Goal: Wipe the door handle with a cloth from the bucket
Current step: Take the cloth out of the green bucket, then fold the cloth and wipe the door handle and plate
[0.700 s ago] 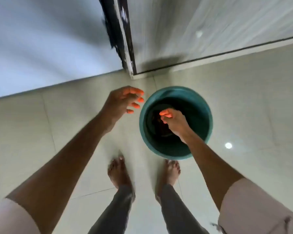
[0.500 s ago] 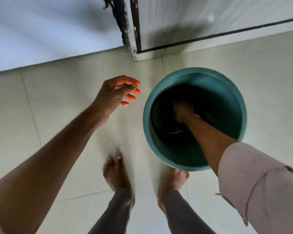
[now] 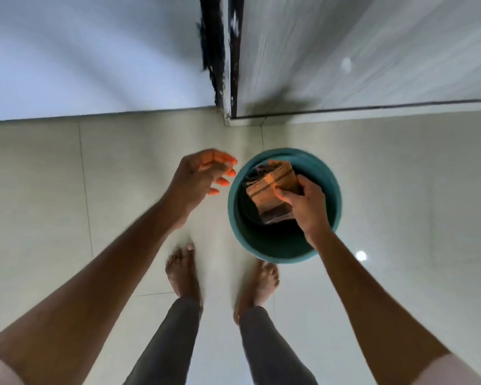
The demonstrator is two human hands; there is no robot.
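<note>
A teal bucket (image 3: 329,184) stands on the tiled floor just ahead of my feet. My right hand (image 3: 306,207) is over its mouth, shut on a folded orange cloth (image 3: 270,194) with dark stripes, lifted to about rim height. My left hand (image 3: 203,176) hovers left of the bucket with its fingers apart and holds nothing. The door (image 3: 358,51) rises beyond the bucket at the upper right. Its handle is out of view.
A dark, chipped door frame edge (image 3: 220,59) runs down to the floor just beyond the bucket. A pale wall (image 3: 89,51) fills the upper left. My bare feet (image 3: 184,273) stand on glossy cream tiles close to the bucket's near side.
My right hand went down into the bucket and has come back up holding the striped cloth. The view has pulled back and upward. My left hand stays open beside the bucket.
</note>
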